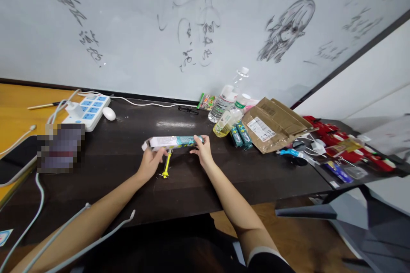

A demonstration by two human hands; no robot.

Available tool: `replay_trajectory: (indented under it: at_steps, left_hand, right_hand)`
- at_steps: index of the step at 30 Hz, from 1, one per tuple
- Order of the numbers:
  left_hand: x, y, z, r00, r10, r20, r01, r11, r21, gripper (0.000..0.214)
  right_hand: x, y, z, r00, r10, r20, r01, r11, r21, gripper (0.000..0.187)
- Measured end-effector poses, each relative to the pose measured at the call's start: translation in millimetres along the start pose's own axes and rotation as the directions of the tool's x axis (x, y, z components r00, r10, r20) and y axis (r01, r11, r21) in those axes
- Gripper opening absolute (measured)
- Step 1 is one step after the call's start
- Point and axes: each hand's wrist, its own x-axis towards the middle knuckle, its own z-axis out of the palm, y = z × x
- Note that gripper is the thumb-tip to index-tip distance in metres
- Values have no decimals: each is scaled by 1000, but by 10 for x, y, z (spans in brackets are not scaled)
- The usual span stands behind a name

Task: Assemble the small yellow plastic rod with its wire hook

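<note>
A long, narrow carton [174, 141], white and teal with print on it, is held level above the dark desk. My left hand [150, 163] grips its left end, where a flap seems to stand open. At the carton's right end, my right hand [203, 150] pinches it between thumb and fingers. Just below the carton, close to my left fingers, lies a thin yellow tool [166, 165] with a black part along its shaft; its upper end is hidden by the carton, so I cannot tell its kind.
Several bottles, among them one with yellow liquid [223, 124], stand behind two teal boxes [241, 134]. A brown parcel [275, 123] lies right of them. Glasses [188, 110] rest near the whiteboard [134, 30]. On the left are a power strip [91, 111], a white mouse [109, 113] and cables.
</note>
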Motion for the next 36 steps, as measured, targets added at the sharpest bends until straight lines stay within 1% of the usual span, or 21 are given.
replay_trajectory:
  at_steps: [2, 5, 7, 9, 11, 13, 16, 18, 20, 21, 22, 23, 24, 25, 27, 28, 29, 30, 31, 33, 36]
  left_hand:
    - [46, 23, -6, 992, -28, -120, 20, 997, -72, 43]
    - [114, 61, -40, 972, -99, -214, 71, 988, -136, 45]
    - [151, 68, -75, 957, -141, -254, 101, 981, -165, 44]
    - [186, 59, -114, 944, -167, -284, 118, 976, -181, 42]
    - [217, 42, -147, 933, -194, -303, 140, 971, -193, 42]
    - [238, 30, -168, 924, -231, -304, 170, 962, -215, 41]
    - [251, 29, -175, 914, -284, -289, 213, 944, -254, 42]
    - [251, 34, -167, 912, -304, -275, 231, 936, -267, 43]
    - [247, 32, -153, 925, -306, -225, 250, 936, -249, 43]
    - [244, 27, -146, 935, -299, -192, 254, 940, -228, 43]
    - [241, 19, -139, 943, -285, -175, 248, 947, -203, 44]
    - [239, 11, -135, 948, -260, -183, 228, 957, -179, 46]
    - [238, 5, -134, 951, -220, -219, 189, 970, -153, 49]
    - [238, 1, -140, 949, -159, -274, 131, 984, -120, 55]
    - [244, 9, -169, 924, 19, -382, -18, 1000, 5, 67]
    - [249, 23, -194, 907, 118, -404, -83, 991, 104, 69]
    - [255, 42, -223, 891, 211, -402, -132, 967, 216, 66]
    - [263, 64, -254, 881, 281, -381, -155, 932, 329, 60]
    - [271, 88, -285, 879, 326, -349, -162, 891, 425, 53]
    - [288, 132, -338, 889, 360, -283, -168, 831, 531, 45]
    - [309, 167, -381, 906, 361, -223, -178, 800, 574, 40]
  right_hand:
    - [8, -31, -44, 995, -42, 90, 54, 990, -134, 44]
    - [3, -84, -84, 964, -39, 263, 114, 955, -274, 41]
    - [-25, -86, -81, 938, -7, 347, 110, 954, -279, 44]
    - [-60, -77, -68, 907, 27, 419, 82, 967, -240, 43]
    - [-88, -85, -65, 859, 59, 509, 62, 974, -218, 42]
    - [-106, -123, -84, 791, 97, 604, 53, 973, -225, 41]
    - [-134, -204, -125, 659, 171, 733, -6, 975, -222, 41]
    - [-167, -236, -131, 550, 222, 805, -67, 973, -223, 51]
    - [-212, -232, -103, 434, 279, 857, -117, 960, -253, 61]
    - [-237, -217, -77, 394, 303, 868, -131, 953, -273, 63]
    - [-261, -194, -46, 377, 318, 870, -135, 948, -288, 63]
    - [-283, -168, -12, 383, 322, 866, -131, 947, -294, 63]
    - [-301, -141, 21, 408, 316, 857, -122, 949, -291, 61]
    - [-315, -115, 49, 443, 300, 845, -110, 954, -280, 60]
    - [-327, -79, 85, 505, 261, 823, -86, 964, -253, 59]
    - [-327, -72, 90, 521, 250, 816, -75, 966, -248, 59]
    - [-322, -71, 87, 526, 247, 814, -65, 966, -251, 59]
    - [-315, -78, 78, 522, 251, 815, -56, 964, -261, 59]
    - [-307, -90, 64, 515, 258, 818, -48, 961, -273, 59]
    - [-289, -123, 30, 498, 268, 825, -35, 956, -290, 58]
    - [-271, -160, -7, 484, 271, 832, -37, 956, -290, 55]
